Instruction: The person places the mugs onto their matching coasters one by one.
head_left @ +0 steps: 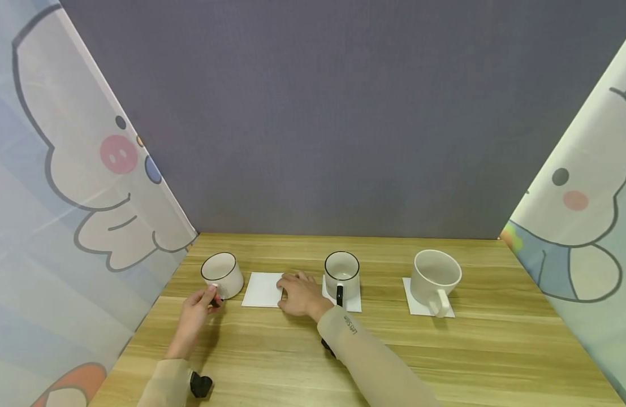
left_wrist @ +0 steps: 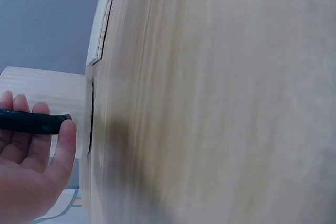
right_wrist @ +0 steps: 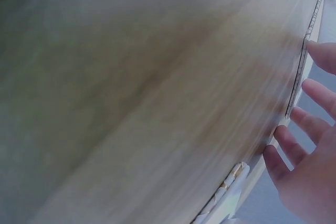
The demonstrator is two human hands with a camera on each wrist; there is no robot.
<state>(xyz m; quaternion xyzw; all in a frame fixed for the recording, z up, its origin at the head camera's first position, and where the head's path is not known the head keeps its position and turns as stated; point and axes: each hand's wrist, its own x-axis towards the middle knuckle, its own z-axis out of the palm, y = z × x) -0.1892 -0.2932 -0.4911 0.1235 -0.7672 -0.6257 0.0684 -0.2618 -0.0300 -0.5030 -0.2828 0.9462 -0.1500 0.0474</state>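
At the left of the table, my left hand (head_left: 194, 310) grips the black handle (left_wrist: 34, 121) of a white mug (head_left: 226, 280) with a dark rim. The left wrist view shows the thumb and fingers around that handle, the mug upright at the tabletop. Beside the mug lies a square white coaster (head_left: 260, 290). My right hand (head_left: 299, 295) reaches to that coaster's right side, fingertips touching its edge. In the right wrist view the fingers (right_wrist: 310, 124) are spread and gently bent. Part of the coaster is hidden under the hand.
Right of my right hand, another dark-rimmed mug (head_left: 342, 271) stands on a white coaster (head_left: 355, 303). Farther right, a larger plain white mug (head_left: 435, 277) stands on another coaster (head_left: 417, 308). A grey panel (head_left: 343, 124) borders the wooden table (head_left: 496, 339) at the back, with printed curtains (head_left: 33, 237) at the sides.
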